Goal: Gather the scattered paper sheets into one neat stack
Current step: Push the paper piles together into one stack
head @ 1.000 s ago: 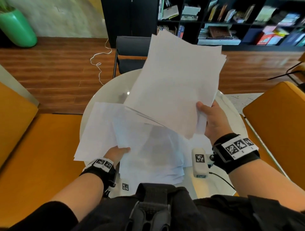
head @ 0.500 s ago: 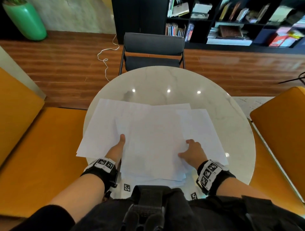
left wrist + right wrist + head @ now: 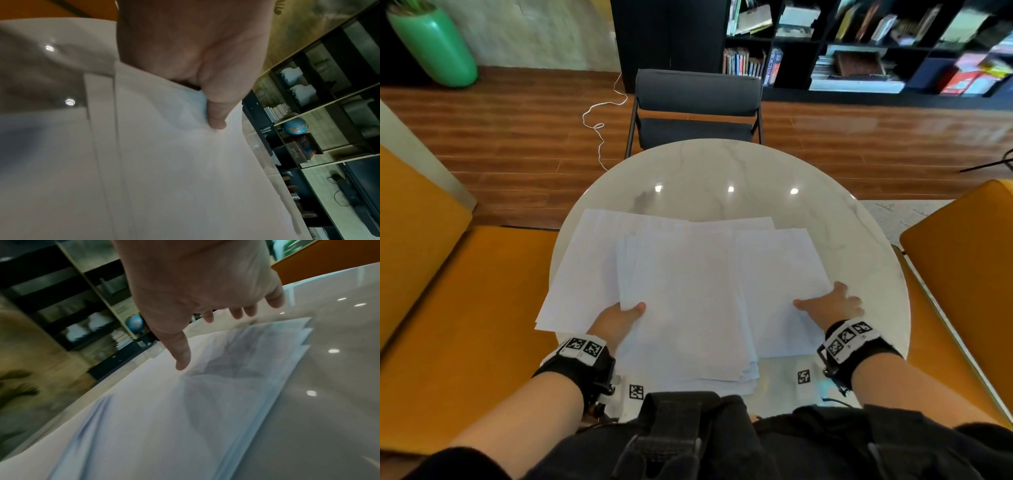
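Observation:
White paper sheets lie in overlapping piles on the round marble table (image 3: 722,164). A thick centre pile (image 3: 688,291) covers a wide sheet (image 3: 585,267) on the left and more sheets (image 3: 780,274) on the right. My left hand (image 3: 619,318) pinches the centre pile's left edge. Its thumb (image 3: 216,113) lies on top of the paper (image 3: 174,178) and its fingers are hidden beneath. My right hand (image 3: 832,305) is at the right sheets' outer edge. There its fingers (image 3: 236,313) spread just above the paper (image 3: 164,418), holding nothing.
A dark chair (image 3: 697,102) stands across the table. Orange seats flank it at the left (image 3: 465,308) and right (image 3: 962,257). Two square marker tags (image 3: 636,391) sit at the table's near edge. Behind are a bookshelf (image 3: 859,44), a green vase (image 3: 434,44) and a white floor cable (image 3: 599,126).
A second ago my right hand held a bunch of sheets in the air. It laid them on the centre pile, then slid right to the outer sheets' edge. My left hand stayed.

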